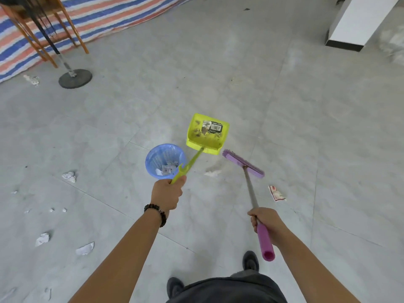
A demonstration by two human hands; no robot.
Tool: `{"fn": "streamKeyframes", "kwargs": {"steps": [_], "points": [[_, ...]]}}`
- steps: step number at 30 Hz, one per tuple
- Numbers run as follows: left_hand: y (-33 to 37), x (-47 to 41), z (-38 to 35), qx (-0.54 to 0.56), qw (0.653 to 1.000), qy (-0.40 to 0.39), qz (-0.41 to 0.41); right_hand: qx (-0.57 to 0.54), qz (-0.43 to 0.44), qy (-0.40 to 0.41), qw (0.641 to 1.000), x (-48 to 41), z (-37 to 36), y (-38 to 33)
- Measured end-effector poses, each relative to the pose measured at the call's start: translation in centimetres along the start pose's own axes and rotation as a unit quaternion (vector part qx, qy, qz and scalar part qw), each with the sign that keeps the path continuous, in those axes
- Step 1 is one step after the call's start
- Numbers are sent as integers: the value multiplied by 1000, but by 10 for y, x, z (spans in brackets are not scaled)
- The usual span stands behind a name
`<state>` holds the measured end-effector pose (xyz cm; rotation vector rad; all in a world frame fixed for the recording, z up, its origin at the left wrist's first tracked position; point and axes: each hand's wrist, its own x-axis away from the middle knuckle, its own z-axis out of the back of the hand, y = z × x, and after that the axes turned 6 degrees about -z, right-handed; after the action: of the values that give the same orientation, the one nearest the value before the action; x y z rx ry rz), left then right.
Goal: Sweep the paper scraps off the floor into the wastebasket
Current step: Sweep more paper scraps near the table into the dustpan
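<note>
My left hand (166,194) grips the handle of a yellow-green dustpan (207,134), whose pan sits just beyond a blue wastebasket (165,160) holding paper scraps. My right hand (265,219) holds a purple broom (243,163) by its grey shaft; the brush head rests right of the dustpan. A white paper scrap (212,172) lies between the basket and the broom head. A red-and-white wrapper (276,193) lies right of the shaft. Several more scraps are scattered at the left, such as a crumpled one (69,176) and a flat one (85,248).
A round black stand base (75,79) with a pole stands at the back left beside wooden chair legs (83,43) and a striped tarp (105,16). A white cabinet (358,20) stands at the back right. My shoes (250,261) are at the bottom.
</note>
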<state>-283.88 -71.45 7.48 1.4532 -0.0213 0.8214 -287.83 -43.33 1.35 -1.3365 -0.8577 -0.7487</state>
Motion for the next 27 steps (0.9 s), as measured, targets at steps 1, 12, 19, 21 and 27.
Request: {"fn": "streamKeyframes", "kwargs": {"steps": [1, 12, 19, 21, 27], "points": [[-2, 1, -12, 0, 1000, 1, 16, 2, 1, 2, 1000, -9, 13, -8], [-70, 10, -128, -14, 974, 66, 217, 90, -24, -9, 996, -124, 116, -93], [-98, -13, -145, -90, 952, 65, 286, 156, -92, -42, 983, -180, 108, -105], [-94, -29, -143, -135, 945, 49, 293, 196, -137, -39, 970, -187, 108, -99], [-96, -60, -135, -265, 919, -37, 288, 324, -152, -60, 932, -159, 114, -55]]}}
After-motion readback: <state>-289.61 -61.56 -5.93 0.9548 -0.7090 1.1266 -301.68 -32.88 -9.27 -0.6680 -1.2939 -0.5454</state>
